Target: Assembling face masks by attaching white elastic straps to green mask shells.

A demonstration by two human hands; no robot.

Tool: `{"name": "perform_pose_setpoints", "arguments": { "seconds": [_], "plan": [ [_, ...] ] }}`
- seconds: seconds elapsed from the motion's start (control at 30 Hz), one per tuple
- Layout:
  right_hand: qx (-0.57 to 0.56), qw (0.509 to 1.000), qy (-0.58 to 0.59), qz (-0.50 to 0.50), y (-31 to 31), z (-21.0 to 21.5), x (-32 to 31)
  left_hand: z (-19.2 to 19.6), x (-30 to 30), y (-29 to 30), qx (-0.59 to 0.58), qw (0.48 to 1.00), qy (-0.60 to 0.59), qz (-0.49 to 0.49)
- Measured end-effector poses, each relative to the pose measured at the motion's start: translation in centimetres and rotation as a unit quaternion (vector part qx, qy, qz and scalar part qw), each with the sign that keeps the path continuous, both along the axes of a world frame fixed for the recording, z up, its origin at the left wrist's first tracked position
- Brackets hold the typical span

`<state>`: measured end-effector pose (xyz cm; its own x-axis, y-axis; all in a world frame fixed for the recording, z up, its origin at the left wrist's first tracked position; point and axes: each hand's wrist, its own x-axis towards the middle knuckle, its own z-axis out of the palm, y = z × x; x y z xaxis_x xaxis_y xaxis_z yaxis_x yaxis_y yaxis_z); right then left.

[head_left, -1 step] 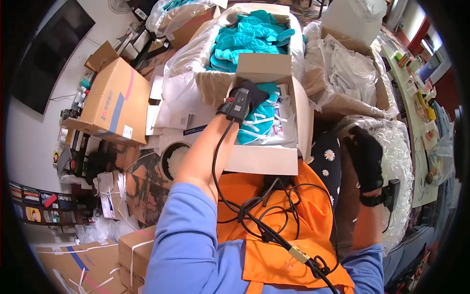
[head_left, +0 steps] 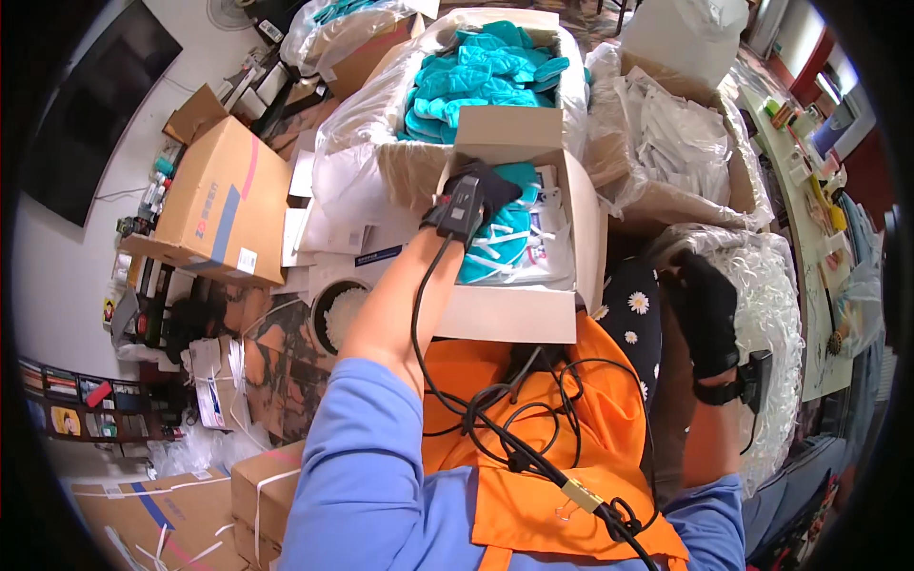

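My left hand, in a black glove with a device strapped on its back, is inside an open carton in front of me. It rests on teal cloth items with white straps; its fingertips are hidden. Beside them in the carton lie clear packets with printed inserts. My right hand, also black-gloved, is off to the right with its fingers curled. It is over the near side of a plastic-lined container of shiny white packets. Whatever the fingers hold, if anything, does not show.
Behind the carton stands a plastic-lined box heaped with teal cloth pieces. To its right is a box of white packets. A tall cardboard box stands left, near a round bin. Black cables cross my orange apron.
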<state>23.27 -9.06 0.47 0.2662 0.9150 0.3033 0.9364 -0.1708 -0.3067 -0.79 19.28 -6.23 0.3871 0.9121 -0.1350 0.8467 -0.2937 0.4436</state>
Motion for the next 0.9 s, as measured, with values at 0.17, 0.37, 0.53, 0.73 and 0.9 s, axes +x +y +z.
{"name": "perform_pose_setpoints", "arguments": {
  "seconds": [0.17, 0.37, 0.53, 0.73, 0.9],
  "plan": [
    [0.030, 0.999, 0.013, 0.014, -0.8, -3.1, -0.1, -0.3, 1.1, -1.5, -0.076, 0.996, -0.027, 0.026],
    [0.066, 0.996, 0.034, 0.058, 0.8, -1.3, -2.4, -0.2, -1.1, -0.6, 0.145, 0.956, -0.240, -0.084],
    [0.125, 0.975, 0.104, 0.151, 4.4, -0.3, -4.5, 7.1, -3.3, -2.6, 0.193, 0.870, -0.431, -0.139],
    [0.080, 0.967, 0.083, 0.227, 14.8, -3.5, -6.6, 13.8, -5.8, -8.4, 0.197, 0.876, -0.434, -0.075],
    [0.008, 0.976, 0.059, 0.211, 20.9, -5.6, -8.9, 17.1, -11.8, -12.6, -0.175, 0.890, -0.364, -0.209]
  ]
}}
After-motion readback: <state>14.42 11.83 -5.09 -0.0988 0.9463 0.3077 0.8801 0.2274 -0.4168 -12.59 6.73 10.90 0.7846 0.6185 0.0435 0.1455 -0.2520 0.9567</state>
